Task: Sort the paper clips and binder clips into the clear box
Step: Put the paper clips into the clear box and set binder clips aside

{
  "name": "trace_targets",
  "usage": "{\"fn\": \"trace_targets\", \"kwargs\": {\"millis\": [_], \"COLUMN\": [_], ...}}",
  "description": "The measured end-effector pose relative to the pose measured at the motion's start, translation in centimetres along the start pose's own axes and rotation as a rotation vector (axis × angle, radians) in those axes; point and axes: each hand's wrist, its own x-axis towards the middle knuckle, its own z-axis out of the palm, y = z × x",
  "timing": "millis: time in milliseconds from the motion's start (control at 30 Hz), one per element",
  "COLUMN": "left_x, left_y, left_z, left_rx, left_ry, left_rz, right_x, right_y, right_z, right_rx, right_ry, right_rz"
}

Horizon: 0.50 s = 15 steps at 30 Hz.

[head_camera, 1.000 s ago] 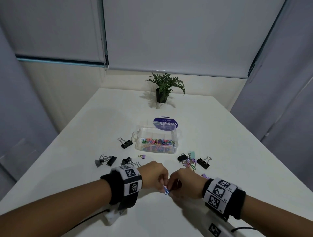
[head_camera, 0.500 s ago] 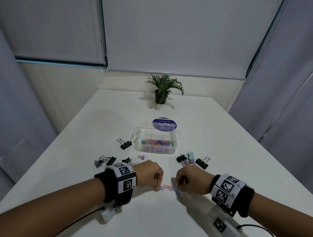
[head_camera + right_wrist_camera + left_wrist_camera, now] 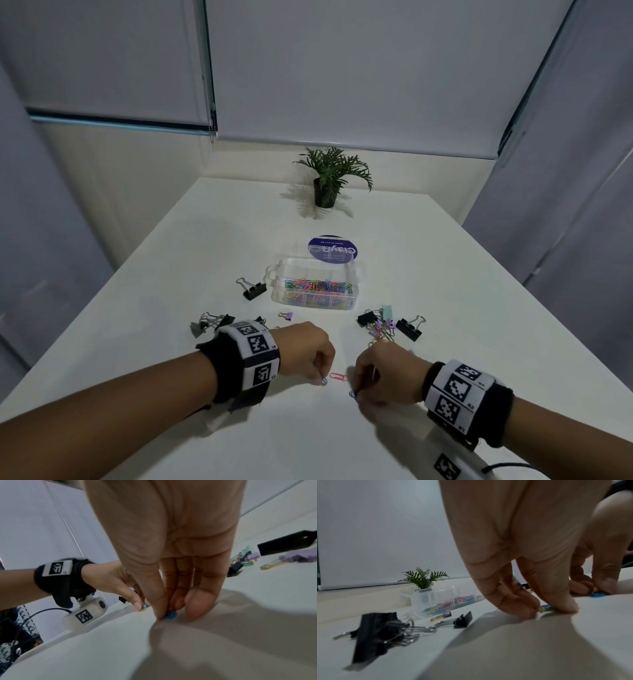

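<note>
The left hand [image 3: 310, 353] pinches a blue paper clip [image 3: 324, 381] on the near table [image 3: 137, 342]; the right hand [image 3: 385, 373] pinches another blue clip [image 3: 352, 394]. A red clip [image 3: 338, 376] lies between them. The clear box [image 3: 317, 289] sits farther off, holding coloured clips.

Bare table [image 3: 342, 442] lies before the clear box [image 3: 317, 291]; binder clips [image 3: 407, 329] flank both sides.

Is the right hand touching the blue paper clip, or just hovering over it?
Touching. The right wrist view shows the right hand with thumb and fingertips closed on the blue clip, pinning it against the table.
</note>
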Motion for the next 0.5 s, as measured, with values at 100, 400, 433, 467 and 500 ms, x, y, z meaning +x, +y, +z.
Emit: {"fn": "trace_targets", "kwargs": {"millis": [100, 400, 433, 467, 500], "left_x": [0.1, 0.0, 0.0, 0.0, 0.1], "left_y": [0.3, 1.7, 1.9, 2.0, 2.1], "left_z": [0.2, 1.3, 1.4, 1.4, 1.3], "left_rx": [0.017, -0.013, -0.049, -0.071, -0.076], "left_ry": [-0.004, 0.062, 0.090, 0.110, 0.118], "left_rz": [-0.022, -0.018, -0.021, -0.022, -0.020], "right_x": [0.0, -0.3, -0.2, -0.1, 0.0], "right_y": [-0.4, 0.3, 0.6, 0.9, 1.2], "right_z": [0.0, 0.4, 0.2, -0.1, -0.5], "right_rx": [-0.003, -0.050, -0.048, -0.046, -0.048], "right_ry": [-0.044, -0.035, -0.023, -0.011, 0.010], "right_rz": [-0.042, -0.063, -0.061, -0.059, -0.060]}}
